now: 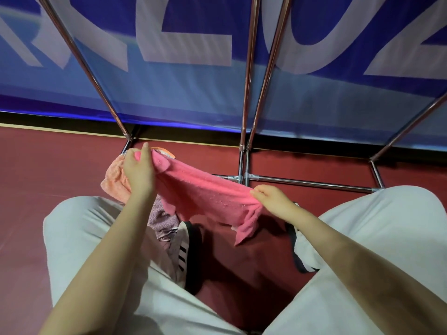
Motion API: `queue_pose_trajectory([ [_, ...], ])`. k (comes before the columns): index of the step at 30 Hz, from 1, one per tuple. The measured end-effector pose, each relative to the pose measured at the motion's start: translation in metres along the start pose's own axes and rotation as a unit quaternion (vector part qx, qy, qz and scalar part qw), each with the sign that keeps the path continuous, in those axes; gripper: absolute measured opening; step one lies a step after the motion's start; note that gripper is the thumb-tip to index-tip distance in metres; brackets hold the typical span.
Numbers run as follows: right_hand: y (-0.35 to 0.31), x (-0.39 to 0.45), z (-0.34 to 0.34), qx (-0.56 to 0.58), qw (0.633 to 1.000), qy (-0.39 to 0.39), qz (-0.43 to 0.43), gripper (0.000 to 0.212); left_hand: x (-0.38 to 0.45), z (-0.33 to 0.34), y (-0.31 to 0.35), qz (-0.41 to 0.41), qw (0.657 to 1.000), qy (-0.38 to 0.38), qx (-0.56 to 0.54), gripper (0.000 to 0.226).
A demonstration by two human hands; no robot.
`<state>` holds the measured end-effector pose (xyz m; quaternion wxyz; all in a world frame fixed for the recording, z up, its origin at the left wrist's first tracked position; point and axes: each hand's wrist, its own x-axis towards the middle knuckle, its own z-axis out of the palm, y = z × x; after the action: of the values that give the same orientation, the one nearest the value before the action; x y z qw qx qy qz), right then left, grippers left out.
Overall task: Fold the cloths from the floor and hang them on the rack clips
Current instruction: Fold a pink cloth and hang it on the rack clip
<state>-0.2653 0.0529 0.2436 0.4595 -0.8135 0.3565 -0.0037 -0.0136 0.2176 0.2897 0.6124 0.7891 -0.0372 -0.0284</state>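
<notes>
A pink towel (205, 194) is held stretched above the red floor (48, 165), pinched at its far corner by the left hand (139, 170) and at its near edge by the right hand (273, 198). A peach cloth (116, 176) lies under the left hand. The chrome rack frame (244, 141) stands just beyond; bare floor is seen to the left.

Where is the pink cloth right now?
In the head view's centre, the pink cloth is stretched between the left hand and right hand, above the red floor, before the rack's base bar.
</notes>
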Motion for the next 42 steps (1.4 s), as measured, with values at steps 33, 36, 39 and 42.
queue_pose_trajectory([
  [33, -0.047, 0.008, 0.002, -0.032, 0.992, -0.028, -0.116, 0.034, -0.082, 0.039, 0.002, 0.051, 0.918, -0.394, 0.003, 0.038],
  [36, -0.038, 0.005, 0.005, -0.046, 0.992, -0.01, -0.117, 0.042, -0.073, 0.036, -0.003, 0.048, 0.94, -0.339, 0.013, 0.039],
  [39, -0.03, 0.004, 0.008, -0.031, 0.994, -0.004, -0.101, 0.041, -0.063, 0.03, -0.003, 0.044, 0.958, -0.282, 0.008, 0.041],
  [42, -0.023, 0.001, 0.014, -0.019, 0.997, -0.024, -0.071, 0.039, -0.056, 0.025, -0.003, 0.017, 0.97, -0.242, -0.006, 0.04],
])
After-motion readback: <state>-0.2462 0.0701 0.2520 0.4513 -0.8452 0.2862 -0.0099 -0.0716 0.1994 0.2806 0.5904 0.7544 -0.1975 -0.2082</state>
